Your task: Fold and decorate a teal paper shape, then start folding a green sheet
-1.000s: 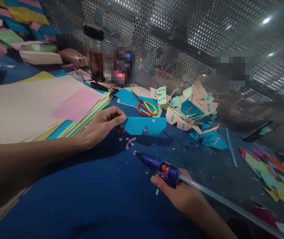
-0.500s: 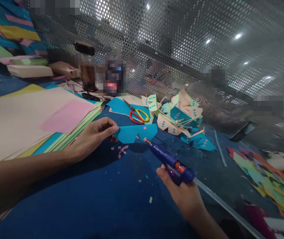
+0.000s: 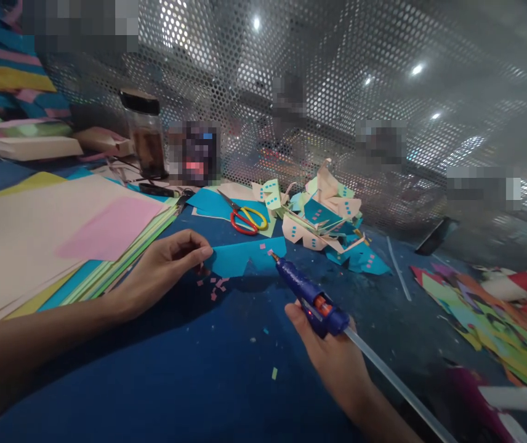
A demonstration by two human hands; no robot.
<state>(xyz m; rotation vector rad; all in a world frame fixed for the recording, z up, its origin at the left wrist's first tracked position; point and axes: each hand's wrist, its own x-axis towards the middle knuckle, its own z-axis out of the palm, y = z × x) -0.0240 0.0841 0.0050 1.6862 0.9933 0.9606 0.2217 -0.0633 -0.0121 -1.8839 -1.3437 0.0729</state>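
Observation:
Between thumb and fingers, my left hand point(image 3: 166, 264) pinches the left end of a blue paper piece point(image 3: 231, 258) with a notch in its lower edge. One small pink paper square point(image 3: 262, 246) sits near its upper right. My right hand point(image 3: 337, 357) is wrapped round a dark blue glue gun point(image 3: 305, 289), a long clear glue stick point(image 3: 393, 375) trailing from its back. The gun's nozzle meets the blue paper's right part, where a second pink bit shows at the tip. Several loose pink squares point(image 3: 215, 286) lie on the table just below my left fingers.
Red-and-yellow scissors point(image 3: 247, 218) lie behind the blue paper. A pile of folded paper pieces point(image 3: 323, 212) stands to their right. Stacked paper sheets point(image 3: 83, 240) cover the left, with a dark-lidded jar point(image 3: 146, 135) behind. Colourful paper strips point(image 3: 498, 314) lie at right; perforated metal point(image 3: 226, 74) rises behind.
The nozzle has gone from the blue paper's lower edge up toward its upper right, with a pink square at its tip. The whole view has shifted a little.

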